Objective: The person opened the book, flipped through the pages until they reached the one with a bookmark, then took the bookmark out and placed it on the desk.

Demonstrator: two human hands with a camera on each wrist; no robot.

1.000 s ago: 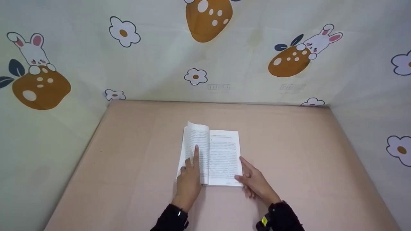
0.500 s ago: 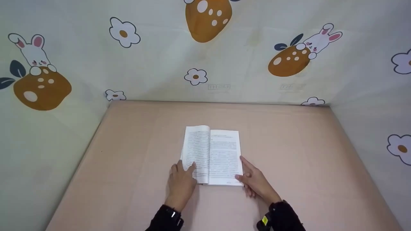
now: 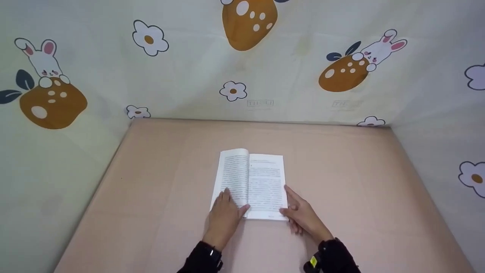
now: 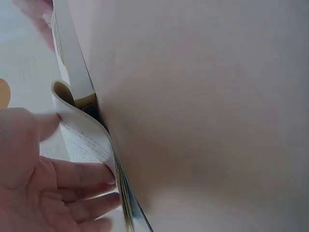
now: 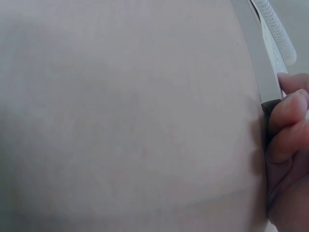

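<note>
An open book (image 3: 265, 182) with printed pages lies on the table, its left pages arching up near the spine. My left hand (image 3: 224, 216) rests on the lower part of the left page, fingers extended and thumb spread toward the spine. In the left wrist view that hand (image 4: 58, 179) lies with its fingertips on the curved page (image 4: 87, 135). At the lower right corner, my right hand (image 3: 303, 216) grips the book's edge, thumb on the page and other fingers at the side and beneath. The right wrist view has those curled fingers (image 5: 287, 121) at the book's corner.
A pinkish-beige cloth covers the table (image 3: 170, 170). Pale walls (image 3: 189, 76) printed with rabbits, orange fruit and flowers stand behind it and on both sides.
My left hand drew back from the page toward the book's lower left, then returned onto the page. A lifted left page now lies flatter. The right hand keeps its hold.
</note>
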